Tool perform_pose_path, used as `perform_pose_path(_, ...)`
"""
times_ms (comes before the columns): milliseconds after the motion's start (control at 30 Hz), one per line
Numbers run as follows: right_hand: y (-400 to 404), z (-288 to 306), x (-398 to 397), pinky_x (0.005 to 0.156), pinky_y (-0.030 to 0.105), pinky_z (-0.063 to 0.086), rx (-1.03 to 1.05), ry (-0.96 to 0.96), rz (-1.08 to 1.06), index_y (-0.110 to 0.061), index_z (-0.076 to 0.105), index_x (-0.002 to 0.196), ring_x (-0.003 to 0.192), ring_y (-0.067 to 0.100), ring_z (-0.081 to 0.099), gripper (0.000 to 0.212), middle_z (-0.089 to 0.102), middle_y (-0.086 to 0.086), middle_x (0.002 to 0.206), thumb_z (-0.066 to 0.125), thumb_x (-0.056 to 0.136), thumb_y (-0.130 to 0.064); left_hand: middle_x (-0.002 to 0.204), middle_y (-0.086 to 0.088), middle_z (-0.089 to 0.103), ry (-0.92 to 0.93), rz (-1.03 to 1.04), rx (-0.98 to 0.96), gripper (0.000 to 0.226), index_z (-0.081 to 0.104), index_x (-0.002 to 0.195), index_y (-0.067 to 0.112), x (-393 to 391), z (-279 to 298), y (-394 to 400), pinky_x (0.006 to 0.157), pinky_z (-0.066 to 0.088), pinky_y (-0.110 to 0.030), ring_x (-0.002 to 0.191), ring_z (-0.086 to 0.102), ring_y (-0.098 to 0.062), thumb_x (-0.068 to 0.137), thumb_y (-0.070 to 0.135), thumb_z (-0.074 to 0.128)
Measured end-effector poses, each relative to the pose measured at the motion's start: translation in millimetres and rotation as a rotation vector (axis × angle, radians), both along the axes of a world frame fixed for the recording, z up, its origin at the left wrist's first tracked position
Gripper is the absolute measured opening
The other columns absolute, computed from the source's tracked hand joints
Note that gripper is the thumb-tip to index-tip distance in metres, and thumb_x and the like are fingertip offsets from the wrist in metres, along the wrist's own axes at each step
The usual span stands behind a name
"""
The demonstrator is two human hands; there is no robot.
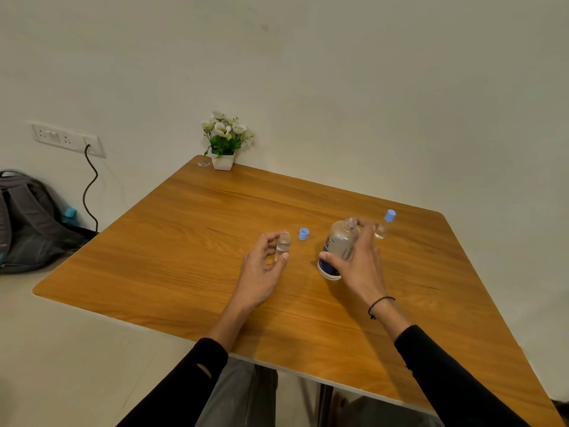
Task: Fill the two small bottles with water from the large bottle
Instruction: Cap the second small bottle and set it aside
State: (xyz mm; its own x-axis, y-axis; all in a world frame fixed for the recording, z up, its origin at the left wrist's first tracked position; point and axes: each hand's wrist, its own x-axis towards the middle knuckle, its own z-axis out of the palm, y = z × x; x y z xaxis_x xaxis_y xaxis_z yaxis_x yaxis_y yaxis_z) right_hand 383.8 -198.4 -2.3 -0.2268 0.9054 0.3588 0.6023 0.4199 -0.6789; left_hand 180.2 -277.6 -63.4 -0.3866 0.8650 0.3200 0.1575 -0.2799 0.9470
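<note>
The large clear bottle (338, 241) with a blue label stands uncapped on the wooden table (191, 229), and my right hand (360, 263) is wrapped around its body. A small uncapped bottle (282, 244) stands upright left of it; my left hand (261, 266) curls around it with thumb and fingers at its sides. Between the two bottles lies a loose blue cap (303, 234). The second small bottle (385, 224), wearing a blue cap, stands just beyond my right hand's fingers.
A white pot of artificial flowers (224, 140) stands at the table's far corner, with a small scrap (203, 164) beside it. A grey backpack (27, 223) lies on the floor to the left, under a wall socket and cable.
</note>
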Motion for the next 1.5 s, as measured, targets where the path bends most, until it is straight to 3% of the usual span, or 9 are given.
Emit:
perform_pose_path(200,-10,-2,1,0.106,0.045,0.05,0.022,0.029,-0.082,-0.034,0.021,0.154,0.139,0.023,0.047,0.107,0.04,-0.001,0.155,0.086,0.073,-0.064,0.127,0.028,0.069,0.006,0.024,0.008,0.053,0.06,0.126,0.062,0,0,1,0.088,0.063,-0.024,0.117,0.068,-0.002,0.102,0.016,0.074)
perform_pose_path(333,-11,18,-7,0.103,0.057,0.047,0.26,0.039,-0.194,-0.027,0.033,0.15,0.127,0.018,0.051,0.084,0.052,0.0,0.138,0.07,0.086,-0.067,0.128,0.026,0.069,-0.003,0.032,-0.008,0.051,0.061,0.128,0.059,0,0,2,0.091,0.063,-0.029,0.117,0.068,-0.004,0.101,0.017,0.074)
perform_pose_path(433,-3,39,-18,0.104,0.053,0.044,0.31,-0.028,-0.175,-0.023,0.044,0.142,0.125,0.02,0.052,0.067,0.056,0.0,0.133,0.067,0.091,-0.059,0.126,0.03,0.068,0.001,0.03,-0.016,0.05,0.061,0.129,0.056,0,-1,2,0.09,0.062,-0.027,0.116,0.068,-0.001,0.101,0.017,0.074)
perform_pose_path(567,11,63,-32,0.087,0.042,0.042,0.328,-0.171,-0.125,-0.023,0.06,0.116,0.11,0.02,0.053,0.033,0.061,-0.003,0.113,0.063,0.096,-0.049,0.126,0.035,0.066,0.01,0.025,-0.02,0.049,0.06,0.128,0.055,1,2,0,0.09,0.061,-0.024,0.117,0.067,0.001,0.102,0.015,0.073)
perform_pose_path(767,35,94,-70,0.082,0.039,0.04,0.282,-0.662,0.12,-0.026,0.062,0.101,0.093,0.021,0.059,0.006,0.065,-0.004,0.094,0.058,0.1,-0.03,0.125,0.028,0.069,-0.008,0.033,-0.015,0.048,0.061,0.127,0.054,1,2,1,0.087,0.063,-0.025,0.115,0.068,-0.005,0.102,0.014,0.073)
perform_pose_path(1000,47,74,-128,0.069,0.037,0.047,0.058,-1.101,0.281,-0.014,0.059,0.122,0.085,0.026,0.056,0.028,0.056,0.004,0.093,0.056,0.096,-0.006,0.123,0.016,0.071,-0.022,0.096,-0.013,0.039,0.063,0.135,0.031,-1,-6,3,0.085,0.06,-0.02,0.112,0.067,-0.003,0.102,0.011,0.072)
perform_pose_path(1167,61,40,-138,0.089,0.039,0.059,-0.085,-1.117,0.213,-0.013,0.065,0.128,0.099,0.028,0.067,0.027,0.069,0.009,0.114,0.055,0.103,-0.017,0.125,0.012,0.068,-0.03,0.14,-0.016,0.041,0.061,0.131,0.037,-2,-4,3,0.086,0.061,-0.018,0.113,0.065,0.0,0.102,0.01,0.072)
perform_pose_path(1333,68,22,-133,0.081,0.037,0.055,-0.089,-1.101,0.208,-0.011,0.069,0.12,0.099,0.029,0.067,0.023,0.07,0.011,0.118,0.054,0.105,-0.021,0.124,0.017,0.068,-0.029,0.159,-0.028,0.039,0.061,0.131,0.036,-5,-5,4,0.085,0.06,-0.016,0.112,0.064,0.007,0.103,0.011,0.071)
perform_pose_path(1500,64,24,-129,0.073,0.036,0.053,-0.023,-1.073,0.237,-0.014,0.067,0.112,0.085,0.026,0.061,0.016,0.07,0.01,0.11,0.059,0.102,-0.022,0.124,0.009,0.07,-0.038,0.165,-0.015,0.039,0.062,0.132,0.033,-5,-5,6,0.084,0.06,-0.017,0.113,0.067,-0.004,0.102,0.009,0.072)
